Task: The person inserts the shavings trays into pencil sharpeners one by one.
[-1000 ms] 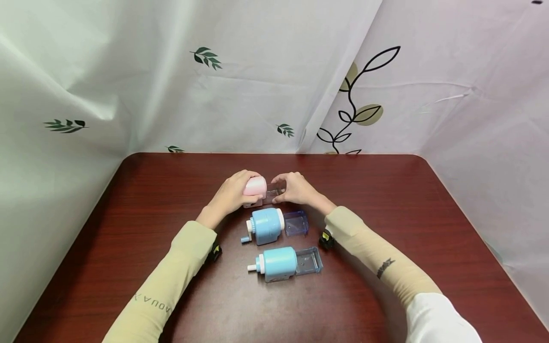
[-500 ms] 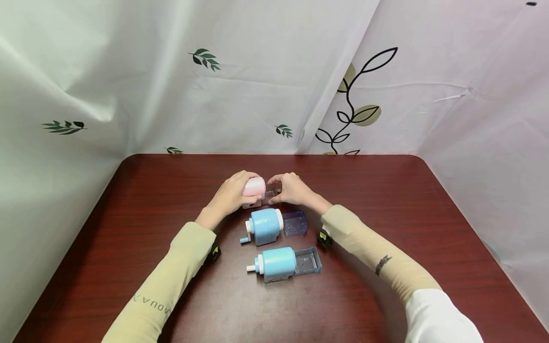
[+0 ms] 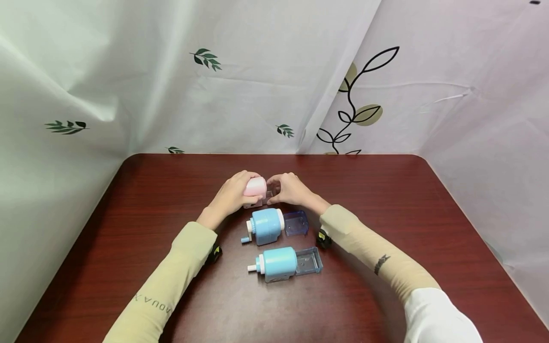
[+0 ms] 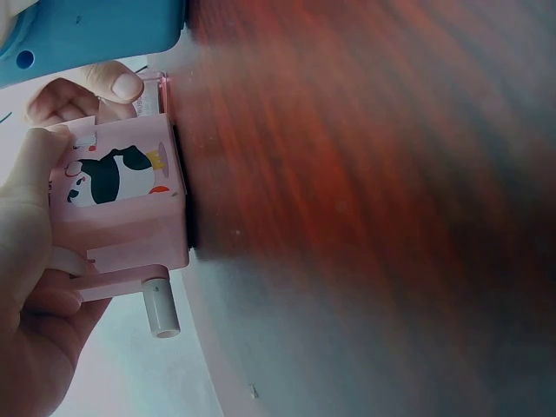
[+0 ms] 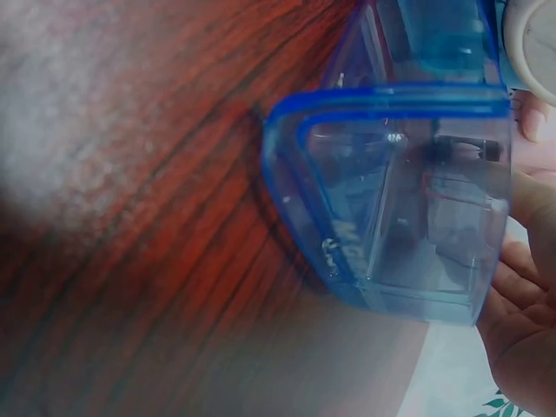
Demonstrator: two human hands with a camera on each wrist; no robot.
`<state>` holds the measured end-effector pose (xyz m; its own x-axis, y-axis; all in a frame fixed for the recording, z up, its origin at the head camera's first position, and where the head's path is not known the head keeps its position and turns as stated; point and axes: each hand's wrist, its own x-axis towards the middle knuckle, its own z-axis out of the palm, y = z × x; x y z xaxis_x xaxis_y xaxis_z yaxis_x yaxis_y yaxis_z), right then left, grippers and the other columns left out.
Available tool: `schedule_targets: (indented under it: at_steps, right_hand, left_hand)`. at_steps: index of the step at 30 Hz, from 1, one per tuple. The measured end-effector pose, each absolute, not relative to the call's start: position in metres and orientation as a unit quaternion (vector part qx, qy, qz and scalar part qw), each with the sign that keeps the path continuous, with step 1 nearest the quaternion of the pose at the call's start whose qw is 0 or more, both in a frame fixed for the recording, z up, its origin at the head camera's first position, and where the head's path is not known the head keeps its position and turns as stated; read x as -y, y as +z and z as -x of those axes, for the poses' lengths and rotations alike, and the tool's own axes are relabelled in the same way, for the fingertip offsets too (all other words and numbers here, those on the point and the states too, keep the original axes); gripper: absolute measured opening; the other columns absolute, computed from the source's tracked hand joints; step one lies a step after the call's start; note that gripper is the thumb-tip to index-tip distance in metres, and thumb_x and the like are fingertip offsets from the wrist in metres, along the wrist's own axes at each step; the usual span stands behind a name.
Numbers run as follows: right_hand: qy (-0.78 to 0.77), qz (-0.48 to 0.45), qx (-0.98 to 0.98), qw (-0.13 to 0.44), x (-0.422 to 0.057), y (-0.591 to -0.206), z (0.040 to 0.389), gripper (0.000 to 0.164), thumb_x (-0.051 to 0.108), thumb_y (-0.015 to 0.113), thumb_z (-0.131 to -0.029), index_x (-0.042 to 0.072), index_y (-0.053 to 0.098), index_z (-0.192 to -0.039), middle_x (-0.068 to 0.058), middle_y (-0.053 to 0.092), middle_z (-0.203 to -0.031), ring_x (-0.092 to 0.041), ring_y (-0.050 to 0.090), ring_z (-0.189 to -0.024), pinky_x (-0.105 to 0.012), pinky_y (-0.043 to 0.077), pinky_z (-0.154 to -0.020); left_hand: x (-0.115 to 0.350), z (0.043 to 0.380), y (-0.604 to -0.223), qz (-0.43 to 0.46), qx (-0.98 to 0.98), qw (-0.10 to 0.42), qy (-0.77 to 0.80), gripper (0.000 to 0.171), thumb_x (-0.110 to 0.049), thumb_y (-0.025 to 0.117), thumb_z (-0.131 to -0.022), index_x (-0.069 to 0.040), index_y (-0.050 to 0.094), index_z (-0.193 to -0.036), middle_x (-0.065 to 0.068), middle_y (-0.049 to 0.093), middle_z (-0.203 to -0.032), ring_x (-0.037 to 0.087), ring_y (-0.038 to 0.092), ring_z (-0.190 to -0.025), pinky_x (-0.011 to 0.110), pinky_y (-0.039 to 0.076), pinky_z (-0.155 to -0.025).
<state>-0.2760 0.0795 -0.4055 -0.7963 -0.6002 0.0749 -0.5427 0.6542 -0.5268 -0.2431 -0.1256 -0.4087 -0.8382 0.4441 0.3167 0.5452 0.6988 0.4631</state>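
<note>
At the back of the table stands a pink crank pencil sharpener (image 3: pixel 255 186), gripped across its body by my left hand (image 3: pixel 230 194). The left wrist view shows the panda picture on its side and the pale crank knob (image 4: pixel 161 308). My right hand (image 3: pixel 295 190) pinches the clear drawer (image 3: pixel 269 195) at the sharpener's right end, with a short length sticking out. Just in front sits a blue pencil sharpener (image 3: pixel 266 226) with its blue see-through drawer (image 3: pixel 296 223) pulled out; in the right wrist view this drawer (image 5: pixel 391 226) hides part of my right hand.
Nearer the front is a turquoise pencil sharpener (image 3: pixel 279 263), its smoky drawer (image 3: pixel 309 260) also out to the right. All three stand on a dark red wooden table (image 3: pixel 369 309). White patterned sheeting (image 3: pixel 240 95) hangs behind and at both sides.
My right hand has moved left, sliding the clear drawer further into the pink sharpener. The left hand keeps its grip in place, and the other two sharpeners stay put.
</note>
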Motion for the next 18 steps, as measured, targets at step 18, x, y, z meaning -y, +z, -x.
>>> schedule_targets:
  at_steps: [18]
  right_hand:
    - [-0.284, 0.32, -0.901, 0.069, -0.079, -0.4037, 0.277, 0.059, 0.03, 0.082, -0.063, 0.007, 0.061, -0.113, -0.004, 0.067, -0.099, -0.008, 0.06, -0.081, -0.027, 0.05, -0.069]
  left_hand:
    - [0.1254, 0.2427, -0.4081, 0.275, 0.914, 0.094, -0.284, 0.05, -0.03, 0.071, -0.076, -0.008, 0.052, -0.116, 0.009, 0.055, -0.106, 0.023, 0.048, -0.091, 0.044, 0.044, -0.076]
